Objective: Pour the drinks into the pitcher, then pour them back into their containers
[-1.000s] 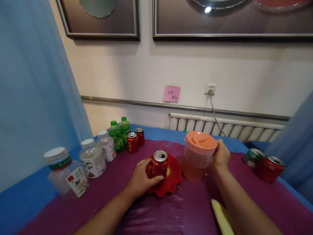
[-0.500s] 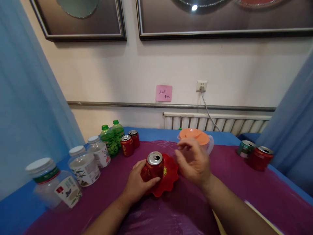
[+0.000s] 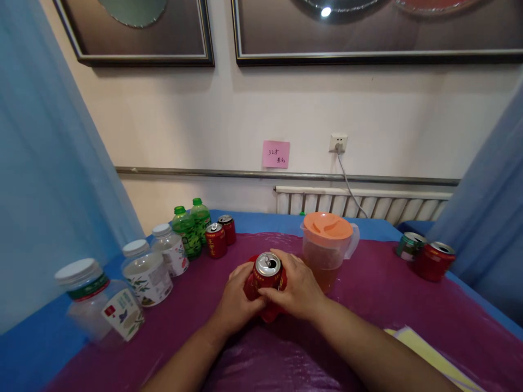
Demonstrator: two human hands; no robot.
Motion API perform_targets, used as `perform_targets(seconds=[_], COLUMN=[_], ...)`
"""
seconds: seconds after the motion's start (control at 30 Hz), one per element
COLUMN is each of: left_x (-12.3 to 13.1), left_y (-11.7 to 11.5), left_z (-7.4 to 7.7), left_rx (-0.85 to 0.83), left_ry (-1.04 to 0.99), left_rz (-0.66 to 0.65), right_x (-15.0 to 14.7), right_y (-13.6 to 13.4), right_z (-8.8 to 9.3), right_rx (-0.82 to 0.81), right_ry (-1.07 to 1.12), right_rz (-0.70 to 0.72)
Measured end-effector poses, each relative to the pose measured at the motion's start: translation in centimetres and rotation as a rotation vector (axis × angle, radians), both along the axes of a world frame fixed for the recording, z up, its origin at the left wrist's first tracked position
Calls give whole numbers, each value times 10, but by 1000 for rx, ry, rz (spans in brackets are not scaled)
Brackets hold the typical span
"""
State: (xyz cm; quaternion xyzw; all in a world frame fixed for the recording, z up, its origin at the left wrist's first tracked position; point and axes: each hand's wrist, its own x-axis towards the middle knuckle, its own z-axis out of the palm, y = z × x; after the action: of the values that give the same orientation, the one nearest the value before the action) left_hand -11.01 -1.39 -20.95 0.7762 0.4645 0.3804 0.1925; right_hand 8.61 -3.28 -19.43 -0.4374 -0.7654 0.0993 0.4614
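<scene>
Between my two hands stands an opened red drink can, upright, its silver top and mouth hole facing up. My left hand wraps round its left side. From the right, my right hand closes on the same can, thumb across the front. Under and behind the can, a red scalloped dish is mostly hidden by my hands. Just beyond my right hand stands a clear pitcher with an orange lid and some amber liquid low inside.
To the left are several clear jars with white lids, two green bottles and two red cans. At far right stand a green can and a red can. A yellow cloth lies at front right on the purple sheet.
My right hand has moved left and down from above the dish's right side and now grips the can. My left hand has kept its hold. The view has shifted slightly.
</scene>
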Motion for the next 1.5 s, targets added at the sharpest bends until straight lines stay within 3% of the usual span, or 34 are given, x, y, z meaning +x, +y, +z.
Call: perform_targets(seconds=[0.23, 0.47, 0.63, 0.73, 0.83, 0.93, 1.03, 1.1, 1.23, 1.5], left_x=[-8, -10, -15, -15, -14, -13, -12, -12, -14, -17], left_y=[1, 22, 40, 43, 45, 46, 48, 50, 53, 54], left_z=[6, -5, -12, -12, -11, -10, -9, -8, -9, -10], left_rx=[35, 44, -6, 19, 31, 2, -30, -46, -60, -46], left_ry=[-147, -116, -59, -34, -18, -4, 15, 31, 49, 47], left_rz=[9, 269, 347, 319, 306, 312, 323, 323, 329, 313], right_x=[6, 8, 42, 87, 152, 230, 300, 332, 363, 365], right_y=[7, 5, -32, -64, -85, -91, -87, -83, -74, -56], right_z=[-1, 35, 52, 38, 12, -15, -37, -48, -61, -74], right_rx=[179, 138, 118, 73, 15, -36, -157, -209, -269, -329], right_ry=[125, 193, 311, 356, 452, 468, 350, 328, 307, 214], right_rz=[-106, -99, -84, -220, -494, -822, -1136, -1225, -1287, -1312])
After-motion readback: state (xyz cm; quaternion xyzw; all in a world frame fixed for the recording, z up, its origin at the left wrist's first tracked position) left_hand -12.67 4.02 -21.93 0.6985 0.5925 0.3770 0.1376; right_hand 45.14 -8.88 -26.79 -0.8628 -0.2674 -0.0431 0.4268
